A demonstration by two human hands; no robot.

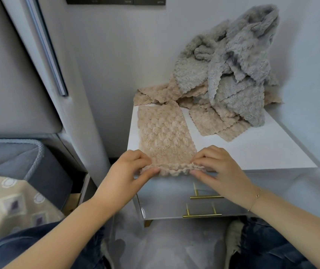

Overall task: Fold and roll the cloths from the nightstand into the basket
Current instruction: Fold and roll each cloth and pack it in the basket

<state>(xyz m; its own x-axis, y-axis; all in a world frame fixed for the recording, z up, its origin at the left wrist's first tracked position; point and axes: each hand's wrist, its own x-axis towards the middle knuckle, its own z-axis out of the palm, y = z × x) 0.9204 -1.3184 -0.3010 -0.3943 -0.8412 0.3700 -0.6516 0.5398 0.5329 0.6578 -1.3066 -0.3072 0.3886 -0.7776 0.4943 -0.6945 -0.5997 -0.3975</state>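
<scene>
Head view shows your knees in dark jeans point(271, 247) nearest you, below both forearms. Your left hand point(133, 167) and right hand point(219, 167) meet at the front edge of the nightstand point(252, 150), each pinching one end of the beige cloth point(165, 134) between thumb and curled fingers. Between your hands the cloth's near edge is turned up into a small roll; the rest of it lies flat as a long folded strip running away from your fingers toward the wall. A thin bracelet point(256, 199) sits on your right wrist. Under your hands, two drawer fronts carry gold handles point(203, 197). Left of your left forearm, a grey basket point(36, 162) with a rope rim stands beside the nightstand, well apart from the cloth, and a patterned bedcover point(9, 200) lies in front of it. Beyond your right hand, past a bare stretch of white top, more beige cloths point(213, 121) lie spread and overlapping, with a heap of grey cloths point(238, 61) piled on them against the wall. Beyond your left hand, a padded grey headboard point(19, 74) rises.
</scene>
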